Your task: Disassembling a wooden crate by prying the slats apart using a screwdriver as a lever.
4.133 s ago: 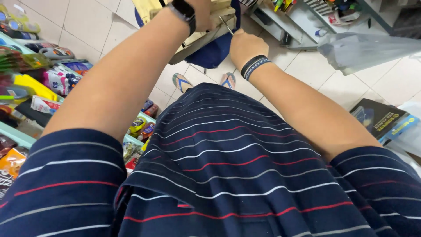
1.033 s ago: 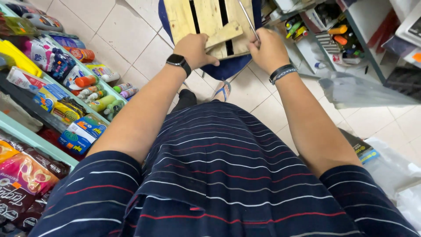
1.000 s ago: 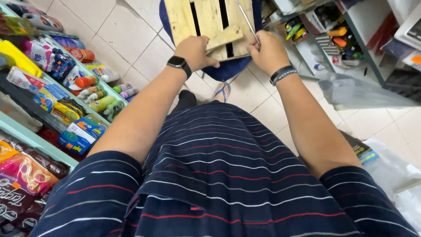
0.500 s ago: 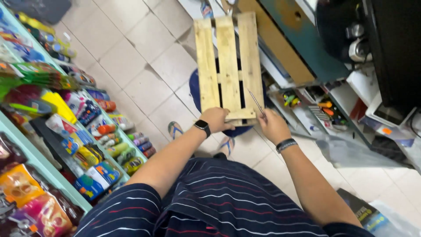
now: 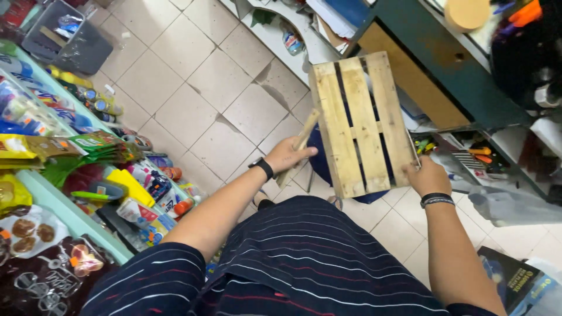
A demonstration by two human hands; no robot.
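Observation:
A small pallet of pale wooden slats (image 5: 360, 123) rests on a dark blue stool (image 5: 319, 157) in front of me. My left hand (image 5: 288, 155), with a black watch on the wrist, grips a loose wooden strip (image 5: 300, 146) that stands apart from the pallet's left side. My right hand (image 5: 426, 174), with a dark wristband, is closed at the pallet's lower right corner on a thin metal tool (image 5: 414, 155); what kind of tool it is cannot be told.
Shelves of packaged snacks and bottles (image 5: 76, 169) line the left. A green cabinet with a tray of tools (image 5: 468, 153) stands on the right. A grey bin (image 5: 64, 36) sits far left on the tiled floor (image 5: 193, 105).
The view has lifted and widened. My left hand has pulled a wooden strip off the pallet's near end and moved it left; my right hand has shifted to the pallet's right corner.

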